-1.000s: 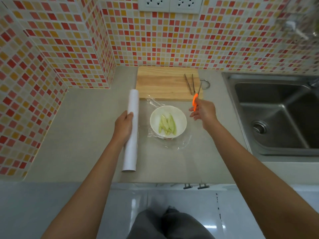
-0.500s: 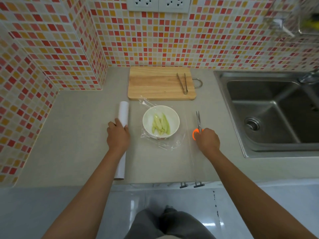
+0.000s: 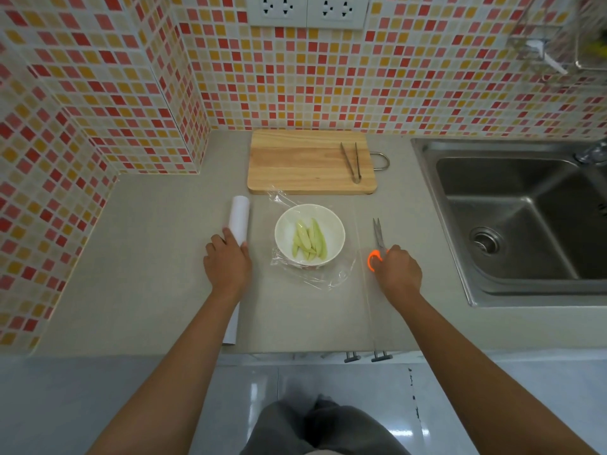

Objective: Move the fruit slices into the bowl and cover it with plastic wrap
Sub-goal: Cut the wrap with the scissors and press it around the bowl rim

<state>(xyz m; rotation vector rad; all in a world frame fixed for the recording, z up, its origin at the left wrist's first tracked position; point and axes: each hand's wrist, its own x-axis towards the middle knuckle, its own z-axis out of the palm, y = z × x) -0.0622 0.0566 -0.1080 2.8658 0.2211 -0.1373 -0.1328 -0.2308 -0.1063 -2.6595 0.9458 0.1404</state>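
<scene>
Left hand pins the wrap roll at frame center-left, fingers curled over it, prob. to keep film taut. Right hand w/ fingers closed on orange-handled scissors, blades flat on counter. Bowl w/ fruit slices sits center, loose plastic wrap around it.

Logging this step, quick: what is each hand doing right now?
Left hand: closed on the plastic wrap roll.
Right hand: holding the orange-handled scissors on the counter.
</scene>
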